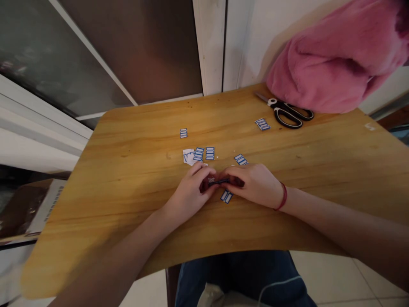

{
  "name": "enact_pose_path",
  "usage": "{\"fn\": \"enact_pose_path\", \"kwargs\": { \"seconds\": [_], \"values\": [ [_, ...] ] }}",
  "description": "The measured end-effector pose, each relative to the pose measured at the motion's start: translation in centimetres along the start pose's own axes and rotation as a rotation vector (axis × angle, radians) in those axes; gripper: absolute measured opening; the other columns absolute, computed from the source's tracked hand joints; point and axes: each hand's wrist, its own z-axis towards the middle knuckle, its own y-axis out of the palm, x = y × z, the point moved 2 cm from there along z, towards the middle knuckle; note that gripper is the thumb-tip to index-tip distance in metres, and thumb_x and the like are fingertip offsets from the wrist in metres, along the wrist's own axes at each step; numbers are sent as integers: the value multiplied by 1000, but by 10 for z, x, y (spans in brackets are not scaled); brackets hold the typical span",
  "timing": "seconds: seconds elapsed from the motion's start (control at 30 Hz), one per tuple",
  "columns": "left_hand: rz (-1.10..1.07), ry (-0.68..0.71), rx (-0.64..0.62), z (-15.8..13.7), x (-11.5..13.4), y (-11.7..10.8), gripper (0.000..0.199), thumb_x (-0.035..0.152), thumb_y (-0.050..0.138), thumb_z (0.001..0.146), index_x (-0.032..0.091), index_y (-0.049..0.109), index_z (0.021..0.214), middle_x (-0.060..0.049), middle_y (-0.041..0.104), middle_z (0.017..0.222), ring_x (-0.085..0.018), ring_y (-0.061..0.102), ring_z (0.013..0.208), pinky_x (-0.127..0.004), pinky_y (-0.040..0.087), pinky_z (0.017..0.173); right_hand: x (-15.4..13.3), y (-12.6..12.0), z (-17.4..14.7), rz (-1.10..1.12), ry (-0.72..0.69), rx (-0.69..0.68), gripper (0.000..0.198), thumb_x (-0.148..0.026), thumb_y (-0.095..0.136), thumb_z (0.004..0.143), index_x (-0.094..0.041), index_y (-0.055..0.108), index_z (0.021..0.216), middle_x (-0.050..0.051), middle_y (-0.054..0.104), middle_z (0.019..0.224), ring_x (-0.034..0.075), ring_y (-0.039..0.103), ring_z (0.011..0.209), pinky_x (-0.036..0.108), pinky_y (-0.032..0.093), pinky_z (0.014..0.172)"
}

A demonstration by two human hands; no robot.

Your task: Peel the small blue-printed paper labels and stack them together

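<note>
Over the middle of the wooden table, my left hand (194,187) and my right hand (252,181) meet with bent fingers. Between them they pinch a small thin dark-blue strip (219,182), seen nearly edge-on, so its face is hidden. Blue-bordered white paper labels lie around: one group (210,153) and another (198,154) just beyond my left hand, partly over white paper scraps (188,157). More labels (240,160) touch the view of my right hand's far side, and a pair (226,196) lies below its fingers.
Farther off on the wooden table (143,140) are two more label groups, one at left (183,133) and one at right (262,124). Black-handled scissors (287,111) lie near a pink plush cloth (322,68) at the back right. A cardboard box (41,209) stands left of the table.
</note>
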Motion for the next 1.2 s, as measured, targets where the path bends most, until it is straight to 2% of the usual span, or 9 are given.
{"fn": "enact_pose_path", "kwargs": {
  "seconds": [0.37, 0.57, 0.73, 0.9, 1.03, 1.13, 1.2],
  "values": [
    [6, 5, -15, 0, 0, -3, 12, 10, 60, 80, 19, 56, 87, 1, 51, 81, -9, 49, 67, -19, 42, 58, 1, -2, 0, -24, 4, 3, 16, -35, 59, 82, -24, 64, 92, -4, 65, 68, 11, 60, 62, 24, 32, 55],
    [5, 52, -18, -3, 1, -2, 9, 11, 57, 83, 18, 56, 87, -1, 56, 87, -11, 54, 78, -21, 45, 68, 1, -3, 1, -35, 3, -30, 17, -35, 57, 82, -22, 65, 90, -2, 66, 72, 12, 60, 65, 24, 34, 57],
    [-1, 34, -42, -4, 0, 0, 7, 12, 56, 84, 19, 56, 84, 1, 55, 83, -10, 53, 75, -20, 44, 66, 2, -5, 1, 1, -40, -9, 12, -30, 57, 82, -23, 66, 88, -2, 65, 71, 11, 59, 65, 23, 36, 58],
    [2, 67, -35, -4, 1, 0, 8, 11, 55, 85, 18, 56, 82, 1, 54, 80, -9, 53, 72, -18, 44, 64, -1, -6, 0, 12, -102, 24, 14, -26, 53, 85, -22, 67, 87, 2, 63, 84, 12, 58, 69, 24, 40, 60],
    [9, 100, 103, -4, 3, -6, 12, 13, 56, 85, 19, 55, 95, 0, 54, 88, -8, 52, 68, -20, 46, 67, 4, -21, 5, 116, -95, 201, 14, -29, 54, 85, -22, 66, 83, 4, 63, 90, 13, 57, 72, 26, 44, 66],
    [-20, 27, 206, -3, -2, -9, 25, 15, 55, 85, 20, 49, 109, -1, 52, 93, -8, 50, 66, -21, 47, 64, 32, -39, 14, 167, 123, 466, 15, -34, 58, 83, -21, 65, 78, 2, 64, 77, 13, 52, 62, 28, 43, 62],
    [-68, -35, 220, -2, -7, -8, 29, 17, 52, 86, 21, 45, 115, -2, 52, 94, -9, 51, 67, -20, 47, 61, 57, -48, 20, 96, 299, 604, 17, -36, 61, 79, -19, 67, 77, 2, 64, 73, 13, 49, 59, 29, 39, 58]
  ]
}}
